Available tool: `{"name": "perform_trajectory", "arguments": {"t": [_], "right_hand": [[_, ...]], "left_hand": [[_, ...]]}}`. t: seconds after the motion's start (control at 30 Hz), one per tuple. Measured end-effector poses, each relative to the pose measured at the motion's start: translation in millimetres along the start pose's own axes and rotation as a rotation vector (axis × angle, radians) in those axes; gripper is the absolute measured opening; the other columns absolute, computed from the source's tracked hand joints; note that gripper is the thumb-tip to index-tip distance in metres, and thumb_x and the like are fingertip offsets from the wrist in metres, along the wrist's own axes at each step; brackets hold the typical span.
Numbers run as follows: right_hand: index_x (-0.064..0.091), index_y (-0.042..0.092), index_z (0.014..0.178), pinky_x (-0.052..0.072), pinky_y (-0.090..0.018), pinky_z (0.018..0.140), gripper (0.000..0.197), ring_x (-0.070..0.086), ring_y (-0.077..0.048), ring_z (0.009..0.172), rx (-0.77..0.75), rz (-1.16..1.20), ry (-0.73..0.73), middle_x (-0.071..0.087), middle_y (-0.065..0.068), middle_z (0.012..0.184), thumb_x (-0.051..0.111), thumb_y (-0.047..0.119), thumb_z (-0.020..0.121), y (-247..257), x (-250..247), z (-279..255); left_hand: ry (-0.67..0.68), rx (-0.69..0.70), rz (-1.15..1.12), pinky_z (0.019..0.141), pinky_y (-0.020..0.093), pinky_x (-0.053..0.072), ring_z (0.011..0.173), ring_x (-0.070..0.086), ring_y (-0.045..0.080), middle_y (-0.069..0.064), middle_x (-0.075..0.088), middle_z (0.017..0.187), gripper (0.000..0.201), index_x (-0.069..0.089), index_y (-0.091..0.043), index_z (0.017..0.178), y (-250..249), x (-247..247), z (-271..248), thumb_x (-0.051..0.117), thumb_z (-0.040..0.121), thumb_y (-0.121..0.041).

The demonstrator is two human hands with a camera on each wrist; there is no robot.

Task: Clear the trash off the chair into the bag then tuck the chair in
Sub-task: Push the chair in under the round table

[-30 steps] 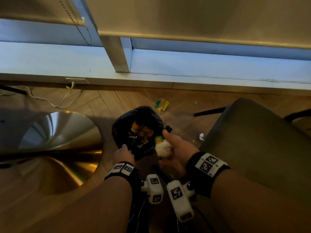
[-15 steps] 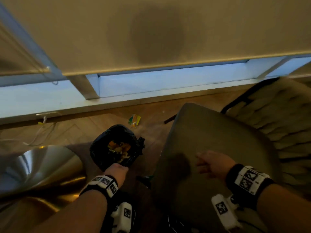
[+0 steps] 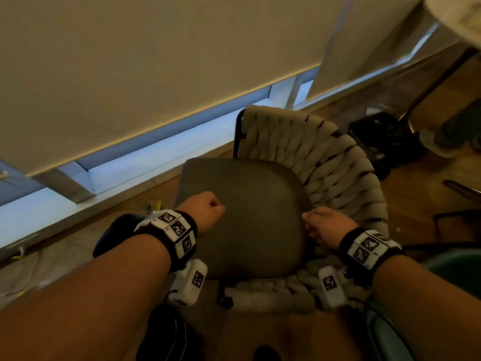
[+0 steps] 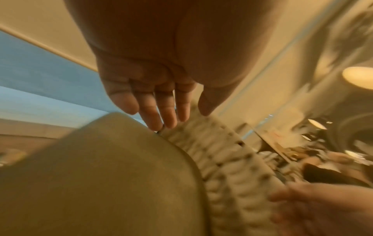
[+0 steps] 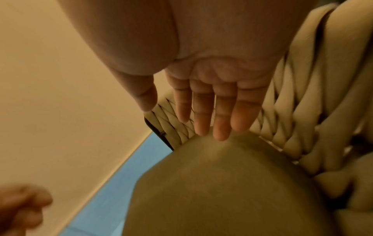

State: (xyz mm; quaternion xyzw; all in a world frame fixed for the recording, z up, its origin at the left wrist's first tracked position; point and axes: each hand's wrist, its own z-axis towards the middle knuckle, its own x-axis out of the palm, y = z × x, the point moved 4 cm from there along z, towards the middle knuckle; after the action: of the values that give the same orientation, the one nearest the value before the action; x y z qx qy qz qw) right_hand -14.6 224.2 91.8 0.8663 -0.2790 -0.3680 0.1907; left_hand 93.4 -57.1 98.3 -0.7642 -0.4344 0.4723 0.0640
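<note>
- The chair [image 3: 247, 209] sits centre, its grey seat bare, its woven back curving round the right and near sides.
- The left hand [image 3: 205, 213] hovers over the seat's left part, fingers loose and holding nothing.
- The right hand [image 3: 326, 225] hangs at the seat's right edge by the weave, fingers straight and empty.
- The black bag [image 3: 117, 233] lies on the floor, left of the chair.
- A small wrapper [image 3: 154, 205] lies beyond the bag, near the window ledge [image 3: 130, 165].

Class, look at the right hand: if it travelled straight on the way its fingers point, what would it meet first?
Probably the woven backrest of the chair: the right hand points across the seat cushion toward it, though depth is unclear.
</note>
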Motion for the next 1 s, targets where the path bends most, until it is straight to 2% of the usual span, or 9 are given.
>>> {"name": "perform_trajectory", "arguments": {"t": [0.17, 0.23, 0.27, 0.33, 0.43, 0.63, 0.77, 0.9, 1.0], "right_hand": [[0.064, 0.019, 0.106, 0.045, -0.034, 0.081, 0.032, 0.057, -0.023, 0.098, -0.138, -0.81, 0.158, 0.062, -0.004, 0.103, 0.047, 0.042, 0.092, -83, -18, -40], [0.06, 0.024, 0.117, 0.039, -0.041, 0.098, 0.036, 0.049, -0.027, 0.121, -0.318, -1.053, 0.164, 0.063, -0.003, 0.118, 0.037, 0.039, 0.094, -111, -11, -57], [0.058, 0.027, 0.121, 0.031, -0.045, 0.107, 0.038, 0.039, -0.027, 0.132, -0.384, -1.053, 0.124, 0.061, 0.001, 0.126, 0.034, 0.039, 0.094, -119, -8, -62], [0.059, 0.029, 0.118, 0.021, -0.044, 0.111, 0.037, 0.036, -0.023, 0.134, -0.409, -0.981, 0.041, 0.06, 0.005, 0.127, 0.032, 0.039, 0.095, -126, -2, -64], [0.059, 0.031, 0.102, 0.025, -0.045, 0.105, 0.033, 0.05, -0.02, 0.116, -0.386, -0.958, 0.007, 0.062, 0.006, 0.113, 0.03, 0.045, 0.094, -127, 16, -74], [0.058, 0.032, 0.112, 0.026, -0.049, 0.103, 0.046, 0.048, -0.023, 0.115, -0.413, -1.034, 0.134, 0.06, 0.005, 0.116, 0.021, 0.05, 0.093, -154, 76, -143], [0.062, 0.026, 0.108, 0.031, -0.049, 0.098, 0.055, 0.052, -0.023, 0.11, -0.434, -1.013, 0.242, 0.063, 0.001, 0.114, 0.018, 0.054, 0.091, -171, 123, -197], [0.055, 0.023, 0.125, 0.03, -0.048, 0.101, 0.059, 0.049, -0.027, 0.119, -0.427, -0.991, 0.413, 0.056, -0.007, 0.13, 0.022, 0.056, 0.089, -192, 172, -238], [0.037, 0.023, 0.144, 0.023, -0.049, 0.11, 0.07, 0.035, -0.032, 0.137, -0.379, -1.015, 0.647, 0.038, -0.013, 0.151, 0.027, 0.061, 0.086, -203, 209, -254]], "left_hand": [[0.307, 0.071, 0.189, 0.087, 0.035, 0.045, 0.102, 0.059, 0.026, 0.006, 0.063, 0.115, 0.038, 0.062, -0.02, 0.11, -64, 143, -63, 0.048, 0.09, -0.049], [0.334, 0.09, 0.353, 0.092, 0.044, 0.042, 0.109, 0.057, 0.03, 0.006, 0.062, 0.118, 0.048, 0.059, -0.024, 0.111, -68, 193, -89, 0.04, 0.086, -0.061], [0.263, 0.112, 0.433, 0.092, 0.048, 0.04, 0.11, 0.055, 0.03, 0.004, 0.061, 0.117, 0.05, 0.056, -0.028, 0.11, -68, 205, -100, 0.037, 0.084, -0.066], [0.101, 0.18, 0.505, 0.09, 0.049, 0.038, 0.107, 0.054, 0.027, 0.0, 0.061, 0.111, 0.05, 0.054, -0.031, 0.105, -64, 213, -110, 0.032, 0.082, -0.07], [0.017, 0.206, 0.482, 0.086, 0.046, 0.037, 0.1, 0.054, 0.024, -0.003, 0.06, 0.103, 0.05, 0.054, -0.031, 0.095, -50, 211, -119, 0.025, 0.084, -0.07], [-0.153, 0.144, 0.455, 0.075, 0.036, 0.035, 0.076, 0.054, 0.014, -0.009, 0.056, 0.075, 0.046, 0.055, -0.029, 0.074, 8, 218, -173, 0.023, 0.085, -0.061], [-0.131, 0.148, 0.434, 0.071, 0.035, 0.033, 0.069, 0.048, 0.012, -0.009, 0.051, 0.069, 0.041, 0.052, -0.03, 0.069, 52, 223, -226, 0.026, 0.082, -0.058], [-0.087, 0.085, 0.44, 0.077, 0.038, 0.041, 0.075, 0.059, 0.01, -0.011, 0.063, 0.073, 0.036, 0.06, -0.03, 0.07, 100, 232, -276, 0.039, 0.078, -0.057], [-0.072, 0.021, 0.386, 0.076, 0.038, 0.044, 0.076, 0.062, 0.01, -0.015, 0.058, 0.07, 0.025, 0.055, -0.035, 0.064, 131, 230, -308, 0.046, 0.07, -0.057]]}}
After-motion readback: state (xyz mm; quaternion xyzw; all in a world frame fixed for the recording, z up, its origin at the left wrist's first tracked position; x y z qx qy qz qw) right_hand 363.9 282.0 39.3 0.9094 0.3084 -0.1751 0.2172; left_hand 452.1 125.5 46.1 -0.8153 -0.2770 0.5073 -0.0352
